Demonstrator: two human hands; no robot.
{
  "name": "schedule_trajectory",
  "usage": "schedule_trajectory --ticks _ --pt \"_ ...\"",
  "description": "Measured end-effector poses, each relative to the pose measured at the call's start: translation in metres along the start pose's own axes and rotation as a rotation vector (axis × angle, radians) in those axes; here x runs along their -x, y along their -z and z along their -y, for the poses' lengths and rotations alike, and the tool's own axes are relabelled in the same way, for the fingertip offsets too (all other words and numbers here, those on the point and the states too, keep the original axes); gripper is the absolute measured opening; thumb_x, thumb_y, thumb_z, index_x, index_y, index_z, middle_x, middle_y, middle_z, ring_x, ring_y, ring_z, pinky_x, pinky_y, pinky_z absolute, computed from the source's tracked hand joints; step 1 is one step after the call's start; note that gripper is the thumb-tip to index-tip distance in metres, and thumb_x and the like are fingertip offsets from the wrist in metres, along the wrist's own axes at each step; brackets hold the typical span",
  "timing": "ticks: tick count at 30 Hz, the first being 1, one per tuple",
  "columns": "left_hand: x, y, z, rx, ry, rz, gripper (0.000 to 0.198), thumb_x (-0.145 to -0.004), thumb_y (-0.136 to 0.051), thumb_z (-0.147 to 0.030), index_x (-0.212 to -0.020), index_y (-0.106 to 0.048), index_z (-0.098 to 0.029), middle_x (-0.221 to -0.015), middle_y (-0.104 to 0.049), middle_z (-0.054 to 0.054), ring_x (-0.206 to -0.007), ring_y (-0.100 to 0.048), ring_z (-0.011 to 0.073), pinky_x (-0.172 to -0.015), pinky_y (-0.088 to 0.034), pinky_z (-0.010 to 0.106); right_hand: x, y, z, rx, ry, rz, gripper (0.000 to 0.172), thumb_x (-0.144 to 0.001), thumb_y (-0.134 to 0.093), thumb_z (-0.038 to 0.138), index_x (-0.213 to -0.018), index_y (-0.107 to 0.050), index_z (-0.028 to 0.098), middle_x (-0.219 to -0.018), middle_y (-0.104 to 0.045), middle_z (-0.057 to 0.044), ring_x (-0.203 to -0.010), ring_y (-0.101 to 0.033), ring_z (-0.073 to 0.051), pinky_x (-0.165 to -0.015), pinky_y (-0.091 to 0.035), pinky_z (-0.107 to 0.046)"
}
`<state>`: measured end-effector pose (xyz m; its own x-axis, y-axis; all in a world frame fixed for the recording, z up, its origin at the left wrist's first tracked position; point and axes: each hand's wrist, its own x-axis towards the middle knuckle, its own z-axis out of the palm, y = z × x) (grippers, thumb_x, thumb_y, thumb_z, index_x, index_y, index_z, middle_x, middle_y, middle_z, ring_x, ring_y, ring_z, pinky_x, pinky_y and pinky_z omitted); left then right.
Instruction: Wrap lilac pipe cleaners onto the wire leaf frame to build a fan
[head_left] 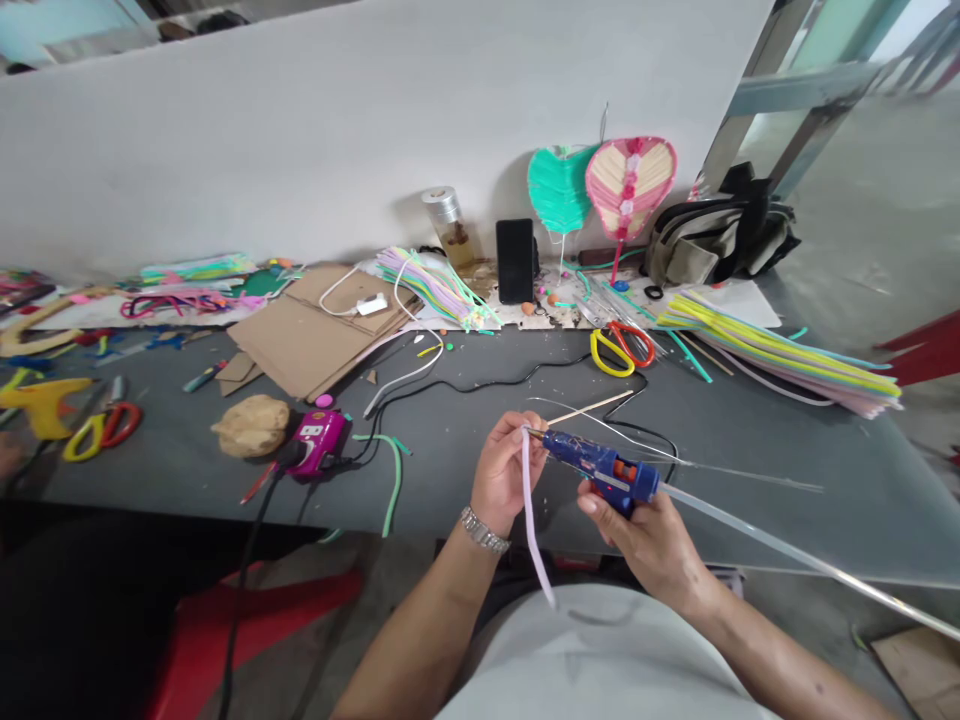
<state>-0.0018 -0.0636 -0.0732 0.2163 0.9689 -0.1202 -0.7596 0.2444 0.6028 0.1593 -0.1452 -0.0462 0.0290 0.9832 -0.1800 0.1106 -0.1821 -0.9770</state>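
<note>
My left hand point(501, 470) pinches a pale lilac pipe cleaner point(531, 520), which hangs down toward my lap. A thin wooden stick point(589, 406) reaches out to the right from the same fingers. In my right hand point(649, 540) is a blue hot glue gun point(600, 465), its fingers wrapped round the handle. The nozzle points left and meets, or nearly meets, the pipe cleaner at my left fingertips; the exact contact is too small to tell. A long clear glue stick point(795, 560) trails from the gun's back end.
Yellow-and-red scissors point(622, 350) lie beyond my hands. To the left are a magenta power adapter point(319, 443) with cords and some cardboard point(300, 335). Bundled pipe cleaners point(780, 355), a phone point(515, 262) and two leaf-shaped fans point(631, 190) stand or lie farther back. Another person's hand point(9, 455) shows far left.
</note>
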Motion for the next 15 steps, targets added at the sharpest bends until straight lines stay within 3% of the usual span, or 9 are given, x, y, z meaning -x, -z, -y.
schedule_trajectory --ticks 15 --pt "0.0000 -0.0002 -0.0003 -0.035 -0.004 -0.015 0.029 -0.069 -0.089 -0.029 -0.074 -0.062 -0.019 -0.084 -0.057 -0.002 -0.072 -0.054 0.0093 -0.067 -0.047 0.023 0.0002 0.0012 -0.0036 0.032 0.025 0.021 0.046 -0.087 -0.067 0.064 -0.087 -0.069 0.019 -0.061 -0.055 0.001 -0.054 -0.045 -0.012 -0.048 -0.040 -0.024"
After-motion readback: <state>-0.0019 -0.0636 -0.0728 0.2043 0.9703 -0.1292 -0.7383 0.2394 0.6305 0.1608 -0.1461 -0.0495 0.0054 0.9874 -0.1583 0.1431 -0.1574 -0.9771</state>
